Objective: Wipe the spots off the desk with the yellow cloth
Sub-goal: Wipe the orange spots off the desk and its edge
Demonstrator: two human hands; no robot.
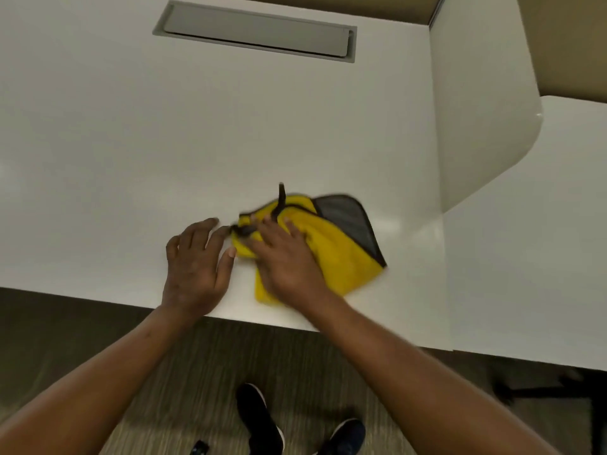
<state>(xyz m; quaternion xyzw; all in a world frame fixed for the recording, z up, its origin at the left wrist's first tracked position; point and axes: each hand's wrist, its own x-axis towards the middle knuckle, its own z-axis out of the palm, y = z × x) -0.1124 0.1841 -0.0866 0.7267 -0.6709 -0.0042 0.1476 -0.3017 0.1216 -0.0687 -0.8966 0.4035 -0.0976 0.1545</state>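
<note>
A yellow cloth point(341, 254) with a grey underside and dark trim lies crumpled on the white desk point(164, 142), close to the front edge. My right hand point(285, 257) rests flat on the cloth's left part, fingers spread and pressing it down. My left hand point(197, 261) lies on the desk just left of the cloth, fingers apart, its fingertips touching the cloth's dark-trimmed corner. The cloth is blurred. I can make out no spots on the desk surface.
A grey cable hatch point(256, 31) is set into the desk at the back. A white side panel point(476, 110) rises on the right, with another white surface point(542, 257) beyond it. Below the desk edge are carpet and my dark shoes point(259, 418).
</note>
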